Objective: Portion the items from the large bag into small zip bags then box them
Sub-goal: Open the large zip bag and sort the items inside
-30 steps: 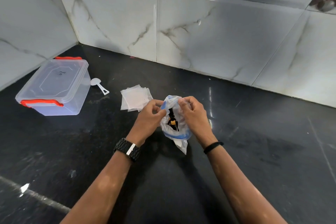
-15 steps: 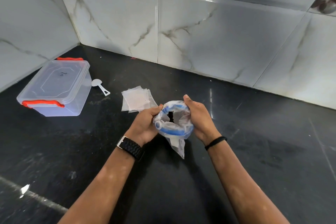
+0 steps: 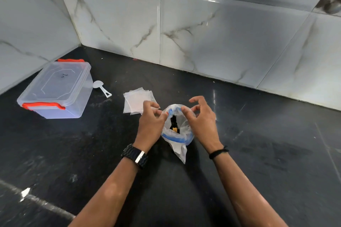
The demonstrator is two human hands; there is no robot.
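Large bag point(image 3: 177, 134) stands on the black counter point(image 3: 258, 143), mouth rolled open, dark and yellow bits inside. My left hand point(image 3: 150, 123) pinches the rim's left side; my right hand point(image 3: 200, 119) pinches the far rim, other fingers curled loose. Small zip bags point(image 3: 135, 102) lie stacked just behind my left hand. Lidded box point(image 3: 57, 89) sits far left, white scoop point(image 3: 101, 88) beside it.

Your large clear bag point(image 3: 178, 135), blue rim rolled open, stands on the black counter holding dark and orange items point(image 3: 173, 125). Small zip bags point(image 3: 135, 101) lie stacked just beyond; the lidded clear box point(image 3: 57, 89) sits far left.
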